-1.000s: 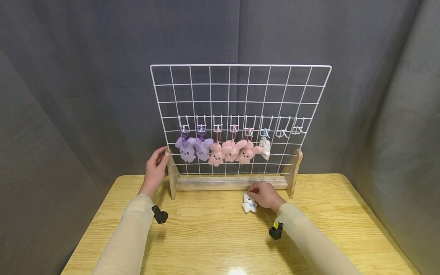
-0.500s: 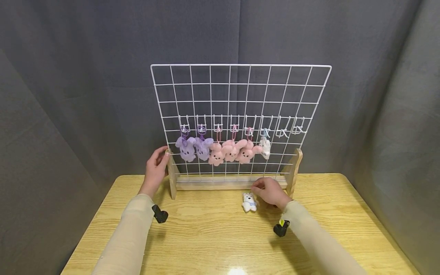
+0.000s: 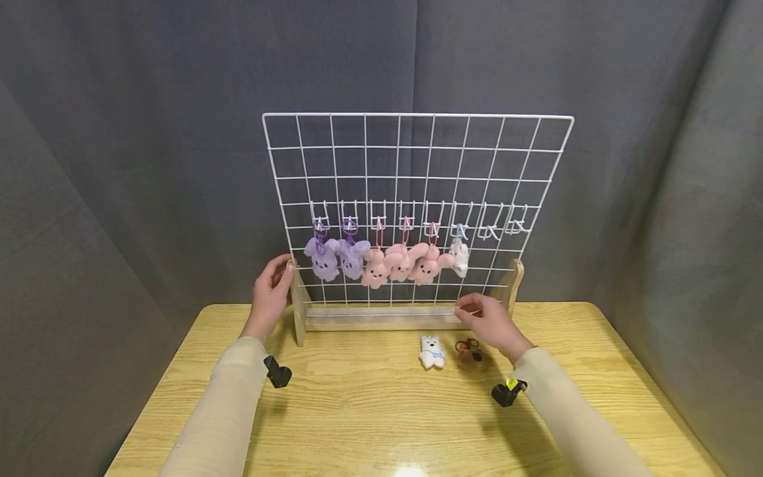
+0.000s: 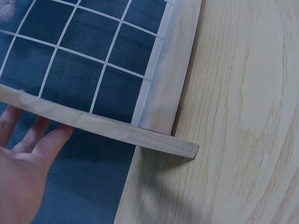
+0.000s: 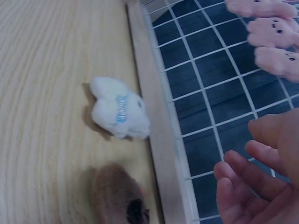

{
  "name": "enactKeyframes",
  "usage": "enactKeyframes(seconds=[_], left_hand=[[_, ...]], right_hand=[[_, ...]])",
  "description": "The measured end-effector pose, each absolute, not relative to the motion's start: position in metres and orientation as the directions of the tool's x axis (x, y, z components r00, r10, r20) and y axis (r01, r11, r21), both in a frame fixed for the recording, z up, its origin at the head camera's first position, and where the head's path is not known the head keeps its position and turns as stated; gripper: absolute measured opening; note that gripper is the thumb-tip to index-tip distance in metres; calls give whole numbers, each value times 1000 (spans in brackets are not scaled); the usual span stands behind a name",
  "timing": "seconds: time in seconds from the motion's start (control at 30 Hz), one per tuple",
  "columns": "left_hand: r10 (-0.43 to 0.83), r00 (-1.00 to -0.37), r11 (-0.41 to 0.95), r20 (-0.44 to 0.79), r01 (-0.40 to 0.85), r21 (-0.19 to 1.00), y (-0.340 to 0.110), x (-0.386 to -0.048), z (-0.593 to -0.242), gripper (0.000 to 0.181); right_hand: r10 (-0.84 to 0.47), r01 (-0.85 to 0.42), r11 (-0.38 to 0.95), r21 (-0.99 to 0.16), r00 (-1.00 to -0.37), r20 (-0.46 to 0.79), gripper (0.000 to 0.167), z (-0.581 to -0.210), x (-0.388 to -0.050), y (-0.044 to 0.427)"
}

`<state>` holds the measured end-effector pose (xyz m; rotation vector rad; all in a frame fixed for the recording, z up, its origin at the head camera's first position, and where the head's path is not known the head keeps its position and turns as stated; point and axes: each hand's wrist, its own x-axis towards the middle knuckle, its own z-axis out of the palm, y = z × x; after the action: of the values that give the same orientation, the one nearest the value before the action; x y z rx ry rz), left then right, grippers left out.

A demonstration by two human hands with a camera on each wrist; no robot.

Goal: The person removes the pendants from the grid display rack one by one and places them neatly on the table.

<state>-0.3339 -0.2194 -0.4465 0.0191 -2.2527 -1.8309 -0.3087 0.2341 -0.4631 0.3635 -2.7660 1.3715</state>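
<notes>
My left hand (image 3: 269, 298) holds the left wooden post (image 3: 299, 305) of the white wire rack; in the left wrist view the fingertips (image 4: 60, 133) lie against the post's outer side. My right hand (image 3: 493, 328), empty with fingers loosely bent, hovers in front of the rack's lower right. Below and left of it a white plush bear (image 3: 432, 352) with a light blue bow lies on the table. Beside that lies a brown plush (image 3: 473, 358) with a dark ring, just under the right hand. The right wrist view shows both, the white plush (image 5: 119, 108) and the brown plush (image 5: 117, 193).
Hooks across the rack (image 3: 417, 147) carry two purple plushes (image 3: 324, 260), three pink plushes (image 3: 375, 268) and a white plush (image 3: 459, 257). Two hooks (image 3: 490, 232) at the right carry nothing. Wooden table (image 3: 369, 411) beneath; grey curtains (image 3: 179, 132) behind and at the sides.
My right hand has let go of the white bear and moved right and up, uncovering the brown plush. The bear stays on the table. My left hand has not moved.
</notes>
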Motion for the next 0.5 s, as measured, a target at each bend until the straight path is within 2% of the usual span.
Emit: enactKeyframes(seconds=[0.17, 0.5], left_hand=[[-165, -972, 231, 170, 129, 964, -219, -335, -446, 47], [-179, -968, 246, 176, 129, 961, -219, -336, -448, 48]], right_hand=[[-160, -235, 555, -798, -971, 175, 30, -452, -305, 243], [-121, -261, 511, -819, -965, 232, 45, -427, -302, 255]])
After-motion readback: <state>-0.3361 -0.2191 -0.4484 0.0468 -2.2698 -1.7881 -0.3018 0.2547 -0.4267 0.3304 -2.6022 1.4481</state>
